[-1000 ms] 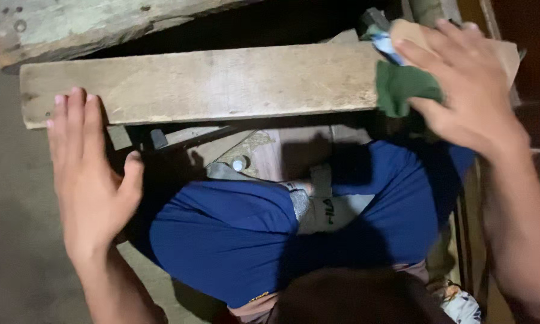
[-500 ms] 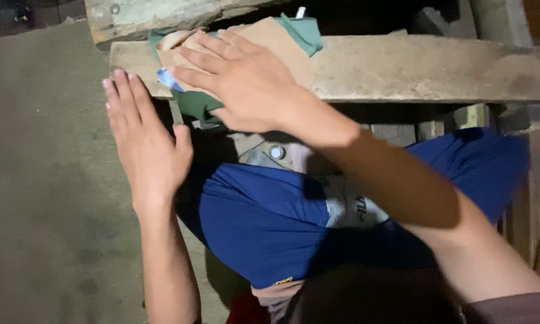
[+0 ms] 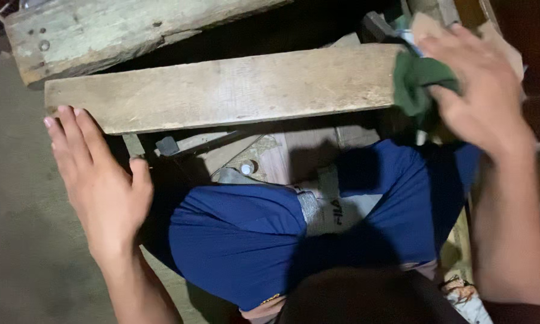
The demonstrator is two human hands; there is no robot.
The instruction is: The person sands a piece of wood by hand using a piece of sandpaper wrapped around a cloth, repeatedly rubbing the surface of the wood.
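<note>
Head view, R hand [image 3: 483, 99] pressing crumpled green cloth [image 3: 417, 81] on rough plank [image 3: 234, 90], maybe sandpaper, L hand [image 3: 102, 186] flat, open.

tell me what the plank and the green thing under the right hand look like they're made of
The plank looks like bare, unfinished wood: pale, dull, with grain lines and rough worn edges. The green cloth under the right hand looks like soft woven fabric, matte, since it bunches and folds. A tan sheet beneath the fingers may be sandpaper or card; that is unclear.
</note>
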